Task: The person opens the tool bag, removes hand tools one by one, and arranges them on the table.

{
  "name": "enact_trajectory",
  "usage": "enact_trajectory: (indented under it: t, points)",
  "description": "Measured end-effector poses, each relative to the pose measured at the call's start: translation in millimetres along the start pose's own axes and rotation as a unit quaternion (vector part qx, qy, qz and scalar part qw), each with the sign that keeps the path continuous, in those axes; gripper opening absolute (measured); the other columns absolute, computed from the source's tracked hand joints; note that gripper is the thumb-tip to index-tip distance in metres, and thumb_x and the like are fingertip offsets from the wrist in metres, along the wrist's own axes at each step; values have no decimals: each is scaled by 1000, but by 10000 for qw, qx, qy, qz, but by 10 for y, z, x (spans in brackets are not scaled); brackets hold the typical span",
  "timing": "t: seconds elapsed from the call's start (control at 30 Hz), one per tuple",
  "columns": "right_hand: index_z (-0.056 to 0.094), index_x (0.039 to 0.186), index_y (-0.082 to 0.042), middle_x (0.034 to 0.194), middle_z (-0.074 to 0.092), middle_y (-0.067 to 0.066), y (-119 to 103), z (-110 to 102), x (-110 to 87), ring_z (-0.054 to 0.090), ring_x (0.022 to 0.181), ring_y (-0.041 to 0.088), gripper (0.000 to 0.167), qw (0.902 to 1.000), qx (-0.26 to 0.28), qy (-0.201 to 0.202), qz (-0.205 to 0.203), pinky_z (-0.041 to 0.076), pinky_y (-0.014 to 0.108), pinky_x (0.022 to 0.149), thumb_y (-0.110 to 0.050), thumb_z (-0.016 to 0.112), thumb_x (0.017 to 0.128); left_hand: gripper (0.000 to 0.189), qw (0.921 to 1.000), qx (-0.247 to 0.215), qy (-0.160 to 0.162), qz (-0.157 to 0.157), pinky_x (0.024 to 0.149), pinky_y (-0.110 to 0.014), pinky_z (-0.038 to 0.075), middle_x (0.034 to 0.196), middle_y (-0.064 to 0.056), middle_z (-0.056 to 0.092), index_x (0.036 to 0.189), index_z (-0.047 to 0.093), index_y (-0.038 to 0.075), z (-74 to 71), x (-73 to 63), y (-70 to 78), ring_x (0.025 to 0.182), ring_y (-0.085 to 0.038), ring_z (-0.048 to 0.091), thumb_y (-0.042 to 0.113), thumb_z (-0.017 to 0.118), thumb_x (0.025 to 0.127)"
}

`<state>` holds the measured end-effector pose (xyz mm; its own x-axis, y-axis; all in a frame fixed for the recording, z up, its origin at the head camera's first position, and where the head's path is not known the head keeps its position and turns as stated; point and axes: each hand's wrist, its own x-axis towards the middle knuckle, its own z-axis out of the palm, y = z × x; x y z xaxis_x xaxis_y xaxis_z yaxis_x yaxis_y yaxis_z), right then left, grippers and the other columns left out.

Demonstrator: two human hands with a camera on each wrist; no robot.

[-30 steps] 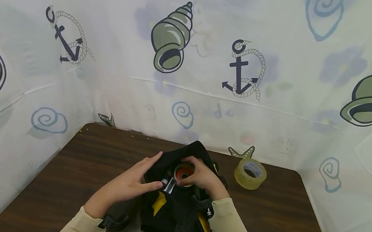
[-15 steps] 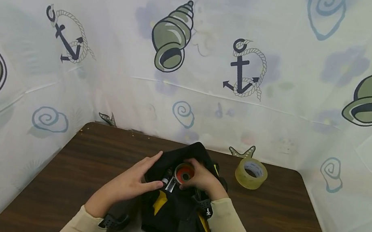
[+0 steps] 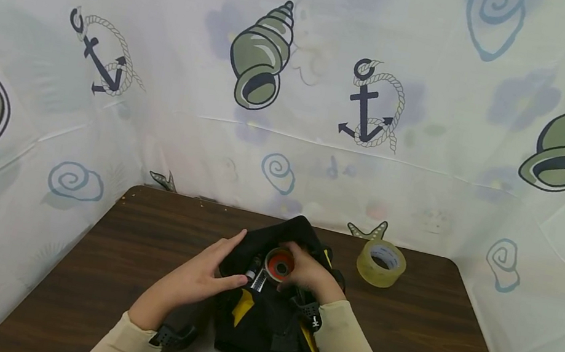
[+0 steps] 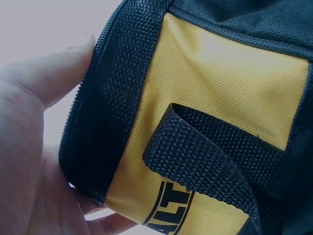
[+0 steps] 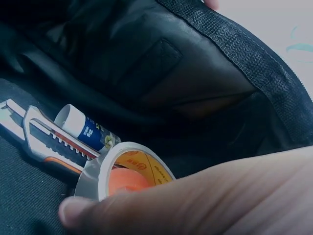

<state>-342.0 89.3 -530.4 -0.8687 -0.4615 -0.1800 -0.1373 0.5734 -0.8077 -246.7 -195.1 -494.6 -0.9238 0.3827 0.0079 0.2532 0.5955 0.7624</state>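
The small roll of tape with a grey side, pale rim and yellow-orange printed core (image 5: 134, 159) lies within the open mouth of the black fabric bag with yellow panels (image 3: 256, 333), against a grey-black knife with orange trim (image 5: 54, 139) and a white-capped tube with a blue label (image 5: 85, 129). An orange object, not identifiable, sits in its core. The bag stands about midway between the side edges of the dark wood-grain surface (image 3: 167, 225); a clear yellowish tape roll (image 3: 377, 277) rests near the far right corner.

The right hand (image 3: 312, 275) curves fingers and thumb round the small roll's right side, parted to its width; how firmly they press cannot be told. The left hand (image 3: 200, 277) lies along the bag's left edge, fingers extended, thumb at the mouth.

The step in hand seems to be placing or adjusting the roll inside the mouth. The next move probably calls for settling it, then freeing the fingers without dragging it, the left hand steadying the edge.
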Motion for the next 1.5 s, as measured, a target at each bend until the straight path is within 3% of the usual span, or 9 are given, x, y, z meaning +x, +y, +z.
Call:
enact_trajectory:
  t: [0.17,0.33,0.6,0.8,0.97,1.13,1.23,1.37,1.5]
  points:
    - [46,160,-8,151,56,22,7,11,3,56,140,42,99,9994,-327,39,-60,51,59,110,10,94,75,95,10000,-48,-15,-6,110,-60,52,179,-13,27,176,11,43,1,-3,-1,138,-35,57,60,69,103]
    - [49,158,-8,148,58,21,3,24,-7,58,136,41,93,9987,-498,66,-88,52,59,108,9,92,78,95,9999,-111,-41,-59,114,-66,49,182,-17,19,176,12,40,-3,-17,17,151,-42,48,61,69,103]
    - [52,155,-17,152,47,20,-110,-18,-123,53,135,40,87,9970,-704,52,-326,54,55,104,3,93,81,94,9998,-152,-59,-138,111,-62,52,182,-14,19,174,9,47,12,-22,27,149,-39,51,63,68,103]
    - [49,156,-10,151,41,19,-198,-85,-190,65,106,27,84,9945,-835,-150,-607,60,43,90,-1,91,84,95,9998,-170,-74,-108,118,-71,43,183,-17,15,176,10,41,10,-19,32,162,-47,34,59,68,104]
    - [48,159,-7,149,46,18,-273,-163,-263,66,91,16,86,9919,-921,-189,-852,61,34,82,-3,91,85,95,9998,-155,-95,-85,120,-72,42,182,-17,16,176,9,41,11,-15,27,162,-47,34,58,69,104]
    - [44,161,-5,143,50,12,-393,-295,-378,67,95,17,89,9899,-965,-20,-1036,61,33,85,-7,91,85,95,9998,-186,-71,-46,118,-69,45,182,-15,19,176,10,42,10,-9,19,157,-45,41,57,69,104]
    - [45,161,-7,144,53,11,-472,-384,-482,70,108,23,90,9888,-944,30,-1157,61,38,92,-12,93,86,95,9998,-184,-79,-49,118,-69,45,181,-15,20,177,10,39,10,-5,18,156,-44,42,57,69,104]
    - [48,161,-8,148,57,10,-551,-499,-636,66,128,27,91,9808,-1183,150,-1545,58,47,105,-18,96,85,96,9998,-165,-92,-82,119,-69,44,182,-15,20,177,10,38,12,0,21,157,-44,42,59,69,103]
    - [47,162,-9,147,58,7,-588,-575,-765,62,131,24,91,9723,-1333,349,-1888,56,50,109,-21,96,86,96,9998,-152,-102,-100,121,-71,41,183,-15,17,176,9,41,9,2,25,161,-45,36,61,69,103]
